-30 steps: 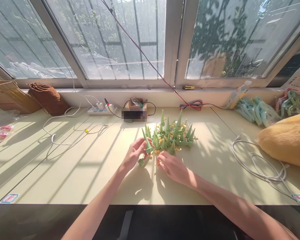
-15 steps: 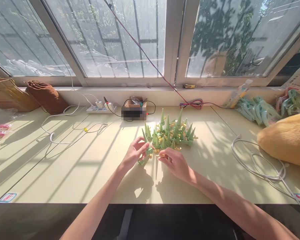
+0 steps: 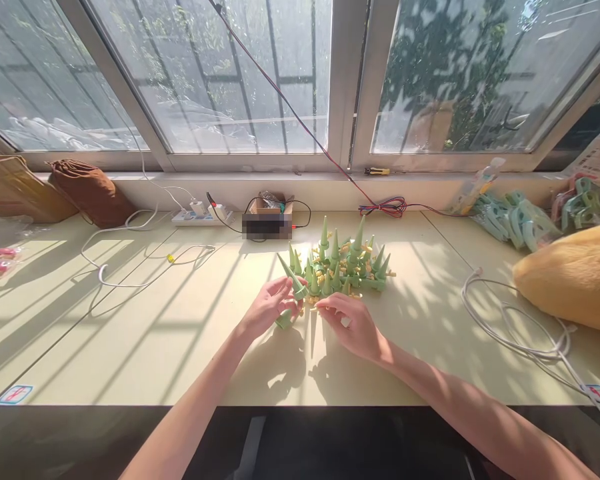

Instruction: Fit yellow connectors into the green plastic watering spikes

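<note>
Between the fingers of my left hand [image 3: 271,305] is a green cone-shaped piece [image 3: 291,275], its tip leaning to the upper left. Close by, my right hand [image 3: 351,323] pinches a small pale-yellow piece [image 3: 316,308] between thumb and forefinger; its exact kind is too small to tell. Just beyond both hands stands a cluster of green cone pieces [image 3: 357,243] with yellow bits among them, most pointing up. Another green piece [image 3: 283,319] lies on the table under my left hand, partly covered by its fingers.
A power strip [image 3: 203,217] and a small open cardboard box [image 3: 275,207] stand by the window. White cable [image 3: 125,285] runs across the left; a coiled grey cable [image 3: 510,333] lies right, beside a yellow plush item [image 3: 570,287]. A brown drawstring bag [image 3: 93,193] sits back left.
The green cone in my left hand has tilted further left, its tip moving up and left. My right hand has shifted very slightly, still pinching the small yellow piece.
</note>
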`<state>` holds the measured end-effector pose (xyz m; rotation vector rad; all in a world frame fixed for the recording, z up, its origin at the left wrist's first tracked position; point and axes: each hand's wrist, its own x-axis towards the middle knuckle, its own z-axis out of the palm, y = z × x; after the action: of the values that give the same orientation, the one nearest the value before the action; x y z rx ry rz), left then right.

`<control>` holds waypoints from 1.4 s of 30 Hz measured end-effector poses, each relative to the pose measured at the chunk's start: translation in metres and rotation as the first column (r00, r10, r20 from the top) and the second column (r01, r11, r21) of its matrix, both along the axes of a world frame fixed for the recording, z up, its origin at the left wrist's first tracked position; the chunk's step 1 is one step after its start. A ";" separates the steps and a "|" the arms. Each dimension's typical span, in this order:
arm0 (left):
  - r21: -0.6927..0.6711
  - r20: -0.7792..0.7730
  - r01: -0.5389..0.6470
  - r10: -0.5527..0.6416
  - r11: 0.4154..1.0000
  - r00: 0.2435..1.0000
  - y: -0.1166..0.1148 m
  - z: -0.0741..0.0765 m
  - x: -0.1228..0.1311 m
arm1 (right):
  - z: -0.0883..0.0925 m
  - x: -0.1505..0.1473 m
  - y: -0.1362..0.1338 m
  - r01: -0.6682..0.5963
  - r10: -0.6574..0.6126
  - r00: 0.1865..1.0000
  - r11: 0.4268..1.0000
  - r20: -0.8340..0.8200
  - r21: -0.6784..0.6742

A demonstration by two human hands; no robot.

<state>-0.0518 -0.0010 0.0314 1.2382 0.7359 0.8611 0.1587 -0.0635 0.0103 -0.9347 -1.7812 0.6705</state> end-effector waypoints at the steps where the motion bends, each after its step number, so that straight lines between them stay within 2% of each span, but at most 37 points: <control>1: 0.020 -0.017 -0.023 0.023 1.000 1.000 0.000 0.000 0.000 | 0.000 0.000 0.000 0.005 -0.005 1.000 1.000 -0.006 -0.001; 7: 0.115 -0.130 -0.112 0.127 0.987 0.983 -0.002 0.000 0.000 | -0.004 0.000 0.001 0.037 -0.035 0.997 0.999 -0.070 0.020; 15: 0.065 -0.105 -0.058 0.065 0.996 0.992 -0.002 0.003 0.000 | -0.002 0.001 0.002 0.030 -0.026 0.998 0.997 -0.065 0.071; 21: 0.020 -0.021 0.020 -0.020 1.000 1.000 -0.001 0.002 0.002 | 0.001 0.000 0.000 0.062 -0.059 0.995 0.997 -0.076 0.041; 31: 0.146 -0.173 -0.065 0.090 0.987 0.981 -0.005 0.005 0.004 | -0.001 -0.001 0.000 0.116 -0.112 0.987 0.993 -0.112 0.036; 42: 0.135 -0.171 -0.002 0.026 0.991 0.985 -0.011 0.012 0.011 | -0.001 -0.002 0.001 0.101 -0.091 0.989 0.992 -0.118 0.078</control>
<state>-0.0408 -0.0120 0.0430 1.4433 0.8366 0.8327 0.1567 -0.0622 0.0098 -0.9014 -1.6396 0.5719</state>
